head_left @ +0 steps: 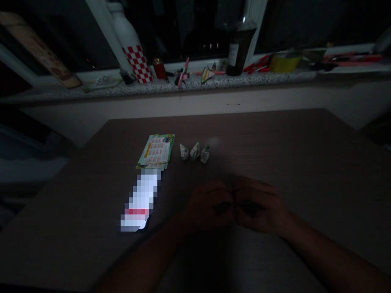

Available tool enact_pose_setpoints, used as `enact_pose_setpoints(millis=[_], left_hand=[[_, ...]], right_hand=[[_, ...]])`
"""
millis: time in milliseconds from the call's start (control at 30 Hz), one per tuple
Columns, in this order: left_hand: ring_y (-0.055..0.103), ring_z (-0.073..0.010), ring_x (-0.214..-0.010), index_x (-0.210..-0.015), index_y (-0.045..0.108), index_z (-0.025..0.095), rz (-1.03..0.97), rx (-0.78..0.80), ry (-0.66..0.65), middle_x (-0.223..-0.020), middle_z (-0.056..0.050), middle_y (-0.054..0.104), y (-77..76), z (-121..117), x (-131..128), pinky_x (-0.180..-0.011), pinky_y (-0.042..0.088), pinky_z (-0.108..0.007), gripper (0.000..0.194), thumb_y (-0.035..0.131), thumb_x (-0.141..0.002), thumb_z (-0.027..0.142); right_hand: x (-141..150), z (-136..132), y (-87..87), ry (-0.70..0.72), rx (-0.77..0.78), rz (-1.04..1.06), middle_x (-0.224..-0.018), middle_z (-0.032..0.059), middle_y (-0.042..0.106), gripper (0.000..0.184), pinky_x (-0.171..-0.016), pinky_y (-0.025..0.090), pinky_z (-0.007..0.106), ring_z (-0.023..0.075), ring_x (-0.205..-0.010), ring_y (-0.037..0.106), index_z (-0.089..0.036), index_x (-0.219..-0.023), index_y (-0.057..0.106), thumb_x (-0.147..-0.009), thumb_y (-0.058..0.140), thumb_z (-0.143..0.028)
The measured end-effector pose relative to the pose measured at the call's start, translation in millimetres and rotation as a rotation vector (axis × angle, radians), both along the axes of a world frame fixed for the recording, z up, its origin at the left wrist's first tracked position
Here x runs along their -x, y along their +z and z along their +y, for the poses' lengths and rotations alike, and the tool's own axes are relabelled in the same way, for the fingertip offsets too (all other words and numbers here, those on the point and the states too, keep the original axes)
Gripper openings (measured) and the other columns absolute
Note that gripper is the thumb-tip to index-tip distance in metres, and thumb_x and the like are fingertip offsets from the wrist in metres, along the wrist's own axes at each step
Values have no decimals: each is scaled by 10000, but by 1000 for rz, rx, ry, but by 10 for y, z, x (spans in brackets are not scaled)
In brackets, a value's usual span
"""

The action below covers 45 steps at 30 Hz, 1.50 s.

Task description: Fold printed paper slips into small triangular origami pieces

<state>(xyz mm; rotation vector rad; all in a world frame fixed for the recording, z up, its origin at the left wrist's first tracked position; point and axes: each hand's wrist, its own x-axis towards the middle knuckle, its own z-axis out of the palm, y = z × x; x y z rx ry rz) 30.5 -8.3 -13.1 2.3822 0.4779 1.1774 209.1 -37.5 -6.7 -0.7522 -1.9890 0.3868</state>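
Observation:
My left hand and my right hand meet over the table, knuckles close together and fingers curled inward. Both are closed around something dark and small that I cannot make out in the dim light. Just beyond them stand three folded paper pieces in a row: a left one, a middle one and a right one. Left of these lies a stack of printed cards. A phone with a lit, blurred screen rests between the cards and my left forearm.
A brown table reaches to the wall under a window. Along the granite sill stand a red-checked white bottle, a small red jar, a dark cup, a yellow container and several pens.

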Motion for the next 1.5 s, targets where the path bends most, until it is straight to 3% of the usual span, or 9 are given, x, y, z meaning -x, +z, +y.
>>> enact_pose_setpoints(millis=[233,400,567,867,1033,1133,1333,1500], left_hand=[[575,-141,-746,-795,557,183,57,50,6,-764,-31,608,19,-18,27,-657,476,-252,23,563,-787,205],[540,-139,-740,-796,535,173,205,10,1,-770,-29,584,70,-10,48,-650,439,-243,9,538,-797,164],[501,-133,-694,-811,512,165,345,79,-20,-776,-27,544,106,-8,50,-591,394,-228,20,527,-808,176],[447,-112,-660,-810,458,179,206,243,-66,-762,2,484,68,-18,76,-576,346,-221,69,521,-801,153],[427,-110,-654,-762,428,189,-20,306,113,-738,15,446,113,86,255,-589,350,-231,80,454,-797,122],[436,-111,-647,-766,459,182,36,345,136,-725,17,459,117,96,272,-584,354,-233,56,480,-792,137],[460,-109,-650,-766,471,177,84,327,77,-740,10,483,99,26,153,-584,361,-226,57,512,-785,142],[462,-106,-661,-795,465,181,100,297,-2,-760,8,492,61,-1,92,-581,353,-211,95,527,-767,115]], right_hand=[[-12,12,-24,8,-62,-48,-662,23,580,184,-563,453,290,151,-611,546,-187,-758,536,-669,644,-67],[-17,34,-21,-16,-132,-108,-644,16,577,164,-556,446,290,147,-597,528,-192,-758,536,-688,642,-89],[-35,34,15,-17,-136,-128,-640,9,574,139,-545,445,275,139,-585,525,-196,-753,542,-703,605,-83],[-90,5,54,-17,-101,-100,-602,-5,559,139,-513,442,267,136,-546,524,-204,-734,533,-686,590,-87],[-325,60,71,-163,-56,-114,-638,10,587,162,-485,453,254,141,-545,559,-216,-721,538,-666,579,-68],[-361,73,89,-183,-44,-50,-624,-1,567,161,-482,451,251,134,-530,555,-216,-706,535,-662,580,-68],[-180,19,46,-87,5,-14,-742,49,606,219,-574,504,301,178,-662,600,-189,-851,573,-664,640,-99],[-76,18,7,-45,-28,-17,-691,19,583,177,-554,486,287,158,-628,577,-207,-801,555,-685,618,-89]])
